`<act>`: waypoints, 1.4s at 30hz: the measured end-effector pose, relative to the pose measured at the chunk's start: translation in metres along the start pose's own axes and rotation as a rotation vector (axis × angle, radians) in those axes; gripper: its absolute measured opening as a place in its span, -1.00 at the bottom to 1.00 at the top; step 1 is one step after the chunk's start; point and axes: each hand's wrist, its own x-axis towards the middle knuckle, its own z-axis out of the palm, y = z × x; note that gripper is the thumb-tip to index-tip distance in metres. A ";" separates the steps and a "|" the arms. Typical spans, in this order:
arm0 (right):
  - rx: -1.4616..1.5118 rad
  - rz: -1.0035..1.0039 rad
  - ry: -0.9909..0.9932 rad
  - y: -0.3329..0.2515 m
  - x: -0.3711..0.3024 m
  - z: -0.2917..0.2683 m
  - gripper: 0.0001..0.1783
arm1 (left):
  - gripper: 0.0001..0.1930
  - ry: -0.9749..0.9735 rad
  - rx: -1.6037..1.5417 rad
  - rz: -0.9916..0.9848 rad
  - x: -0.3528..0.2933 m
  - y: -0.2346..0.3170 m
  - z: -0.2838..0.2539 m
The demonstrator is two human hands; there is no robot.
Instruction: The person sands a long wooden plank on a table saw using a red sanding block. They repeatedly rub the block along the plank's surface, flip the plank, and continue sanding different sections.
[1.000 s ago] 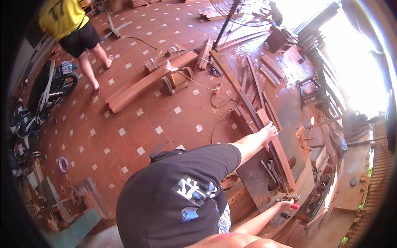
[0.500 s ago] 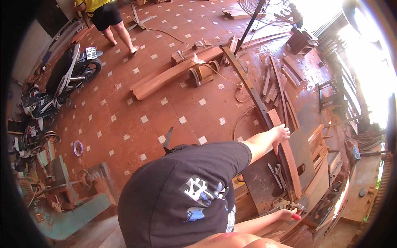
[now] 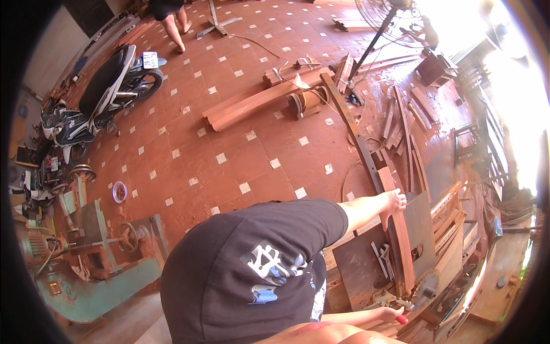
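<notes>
My left hand (image 3: 393, 203) is closed over a long reddish-brown wooden board (image 3: 404, 249), thumb on its near side. The board lies across the dark metal top of a machine table (image 3: 355, 261), alongside a dark straight bar (image 3: 349, 117) that reaches out over the floor. Low in the view, my right hand (image 3: 388, 314) is wrapped round a red handle (image 3: 402, 319), just below a metal fitting (image 3: 394, 299) at the board's near end. A round toothed saw blade (image 3: 427, 282) stands right of that end. An adjustable wrench (image 3: 386, 259) and a steel rule (image 3: 377, 255) lie on the tabletop.
Stacked wooden beams (image 3: 263, 100) and an electric motor (image 3: 306, 103) lie on the tiled floor. A standing fan (image 3: 389, 20), a motorbike (image 3: 117, 94) and a green machine (image 3: 109, 286) stand around. Another person's legs (image 3: 172, 28) show at the far left.
My view has shifted, so background things sit further right and higher. The board's near end has moved slightly left, and the saw blade now shows. The other person has taken a step.
</notes>
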 end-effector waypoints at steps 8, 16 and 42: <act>0.018 0.000 -0.048 -0.016 -0.029 -0.014 -0.57 | 0.24 -0.036 -0.046 -0.020 -0.042 0.016 -0.006; 0.015 -0.012 -0.030 -0.021 -0.040 -0.033 -0.57 | 0.23 -0.029 -0.044 -0.015 -0.068 0.031 -0.008; 0.008 0.017 0.057 0.003 0.000 -0.073 -0.58 | 0.07 0.068 -0.008 0.024 -0.063 0.031 -0.011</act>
